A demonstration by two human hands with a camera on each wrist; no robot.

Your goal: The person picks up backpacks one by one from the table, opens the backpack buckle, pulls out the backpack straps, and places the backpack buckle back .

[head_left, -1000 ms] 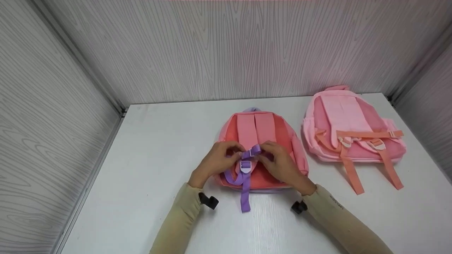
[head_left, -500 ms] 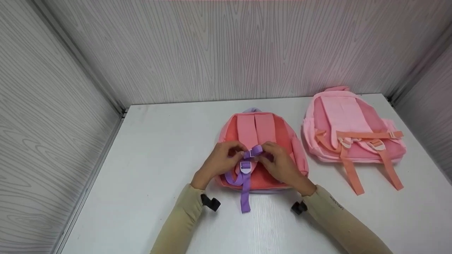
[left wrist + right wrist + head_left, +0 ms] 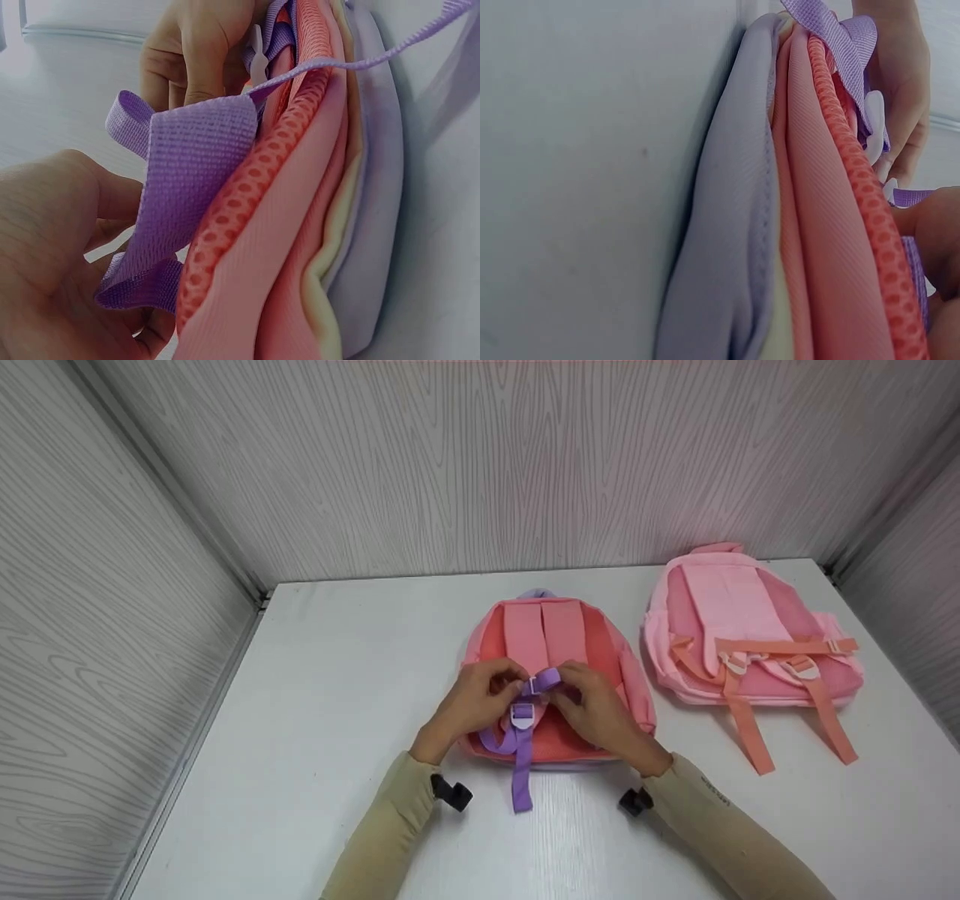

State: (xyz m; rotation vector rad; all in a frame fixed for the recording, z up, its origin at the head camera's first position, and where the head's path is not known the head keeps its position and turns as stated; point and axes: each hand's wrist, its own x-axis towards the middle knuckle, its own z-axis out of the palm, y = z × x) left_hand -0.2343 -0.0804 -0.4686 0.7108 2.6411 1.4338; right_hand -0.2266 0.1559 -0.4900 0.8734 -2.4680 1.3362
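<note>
A small coral-pink backpack point(image 3: 495, 630) lies back side up, its padded straps point(image 3: 564, 626) pointing toward the person. Over its middle, both hands hold a purple webbing strap point(image 3: 548, 679) with a small white slider point(image 3: 533, 686) on it. My left hand point(image 3: 472, 699) pinches the strap just left of the slider. On the other side my right hand point(image 3: 596, 709) pinches the looped part, its fingertips partly hidden. Below them sits a white buckle point(image 3: 522, 716), with a loose purple strap end point(image 3: 521, 780) hanging onto the table. In the left wrist view, purple webbing point(image 3: 195, 150) crosses the red mesh edge point(image 3: 240, 191).
To the right lies a second, lighter pink backpack point(image 3: 739, 592) with orange straps point(image 3: 750, 735) trailing on the white table point(image 3: 337, 660). Wood-grain panels point(image 3: 480, 465) wall the table at the back and sides. A black wrist mount point(image 3: 452, 793) hangs from each sleeve.
My left hand has shifted slightly right, closer to the slider, and less strap shows left of it. The right hand and both backpacks stay nearly still.
</note>
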